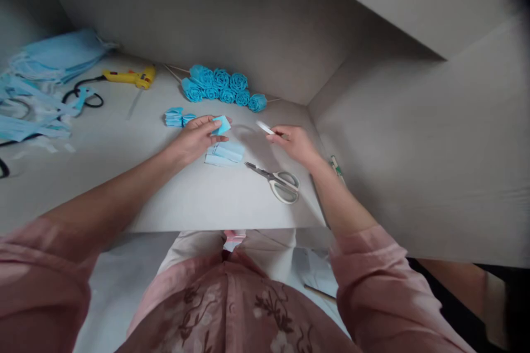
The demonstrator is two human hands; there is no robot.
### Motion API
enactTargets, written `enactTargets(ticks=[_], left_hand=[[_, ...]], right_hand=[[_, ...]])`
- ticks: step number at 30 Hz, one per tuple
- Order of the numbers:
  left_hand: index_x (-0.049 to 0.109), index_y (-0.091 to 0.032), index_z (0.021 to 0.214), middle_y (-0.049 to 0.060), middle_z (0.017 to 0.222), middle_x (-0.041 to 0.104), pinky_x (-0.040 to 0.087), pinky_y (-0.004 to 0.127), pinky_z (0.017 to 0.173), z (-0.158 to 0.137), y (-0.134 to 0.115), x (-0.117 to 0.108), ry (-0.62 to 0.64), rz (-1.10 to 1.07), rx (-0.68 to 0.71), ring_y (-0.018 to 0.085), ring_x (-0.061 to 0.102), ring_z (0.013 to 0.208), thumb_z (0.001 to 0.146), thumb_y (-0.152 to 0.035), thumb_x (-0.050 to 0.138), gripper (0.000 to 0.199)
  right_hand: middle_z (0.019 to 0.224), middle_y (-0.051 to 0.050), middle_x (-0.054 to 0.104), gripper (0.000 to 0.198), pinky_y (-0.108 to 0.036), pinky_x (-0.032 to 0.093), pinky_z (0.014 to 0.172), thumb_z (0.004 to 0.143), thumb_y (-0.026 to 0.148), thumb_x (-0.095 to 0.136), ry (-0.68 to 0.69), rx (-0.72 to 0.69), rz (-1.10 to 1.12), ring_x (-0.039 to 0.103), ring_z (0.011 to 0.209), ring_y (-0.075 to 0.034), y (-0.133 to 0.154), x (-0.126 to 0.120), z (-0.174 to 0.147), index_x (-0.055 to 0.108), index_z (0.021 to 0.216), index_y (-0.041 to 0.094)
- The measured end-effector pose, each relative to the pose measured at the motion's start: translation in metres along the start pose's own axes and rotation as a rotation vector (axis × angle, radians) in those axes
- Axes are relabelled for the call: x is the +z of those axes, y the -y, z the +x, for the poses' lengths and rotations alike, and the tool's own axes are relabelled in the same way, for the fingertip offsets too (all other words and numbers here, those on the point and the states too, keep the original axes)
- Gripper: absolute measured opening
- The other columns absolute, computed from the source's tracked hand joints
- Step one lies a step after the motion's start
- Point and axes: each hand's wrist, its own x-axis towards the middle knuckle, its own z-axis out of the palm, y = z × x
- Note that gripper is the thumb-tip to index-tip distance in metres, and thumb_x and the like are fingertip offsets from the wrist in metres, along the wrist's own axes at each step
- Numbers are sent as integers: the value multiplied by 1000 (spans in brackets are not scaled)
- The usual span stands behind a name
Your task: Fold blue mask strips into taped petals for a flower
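My left hand (203, 133) is closed on a small folded piece of light-blue fabric (222, 124), pinched between thumb and fingers above the table. My right hand (293, 142), a short way to the right, pinches a thin white object (265, 128); its exact kind is unclear. Below the left hand lie flat pale-blue fabric pieces (224, 154). Scissors (278, 181) with white handles rest below the right hand, blades pointing left. Just behind my left wrist sits a small stack of folded blue pieces (178, 117).
Blue fabric roses (223, 85) on thin sticks lie along the back wall. At the left are a yellow glue gun (129, 77) with a black cord, a pile of blue face masks (62, 55) and cut scraps (37, 116). Grey panels enclose the table (174, 198).
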Motion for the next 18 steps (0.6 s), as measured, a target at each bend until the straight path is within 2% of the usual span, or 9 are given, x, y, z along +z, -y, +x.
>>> enactTargets(ticks=[2, 4, 7, 11, 15, 18], left_hand=[[63, -14, 75, 7, 96, 68, 52, 29, 72, 1, 1, -2, -7, 2, -4, 20, 63, 96, 71, -28, 76, 20], [61, -14, 74, 6, 88, 67, 50, 27, 67, 1, 2, -2, 3, 10, -17, 19, 64, 89, 73, -29, 75, 21], [62, -13, 75, 5, 80, 65, 48, 27, 65, 0, 3, -2, 21, 46, -32, 17, 63, 79, 74, -31, 75, 22], [61, -13, 75, 5, 75, 64, 47, 27, 65, -1, 3, -1, 27, 90, -48, 16, 62, 72, 74, -32, 74, 22], [59, -14, 73, 4, 72, 64, 46, 28, 66, -1, 2, 0, 32, 113, -60, 15, 61, 69, 75, -31, 73, 22], [60, -14, 73, 4, 71, 64, 46, 28, 66, -1, 2, 0, 39, 117, -54, 15, 61, 69, 76, -30, 72, 20]], right_hand=[[92, -8, 74, 20, -33, 43, 83, 90, 34, 61, -34, 2, -236, 63, 85, -21, -18, -1, -5, 74, 91, 18], [106, -12, 73, 21, -36, 43, 89, 89, 31, 63, -46, 6, -340, 64, 97, -24, -28, 2, -13, 73, 102, 19], [109, -8, 74, 23, -31, 47, 81, 91, 28, 59, 21, 44, -248, 67, 92, -21, -23, 13, -29, 72, 108, 21], [99, -3, 76, 18, -26, 47, 75, 91, 24, 58, 120, 48, -78, 69, 84, -17, -3, 28, -45, 72, 102, 23], [90, -2, 76, 13, -24, 44, 69, 91, 26, 62, 139, 24, -70, 67, 75, -15, 7, 36, -52, 71, 99, 22], [92, -2, 75, 14, -24, 42, 68, 89, 30, 65, 137, -27, -119, 65, 75, -14, 10, 38, -55, 70, 100, 22]])
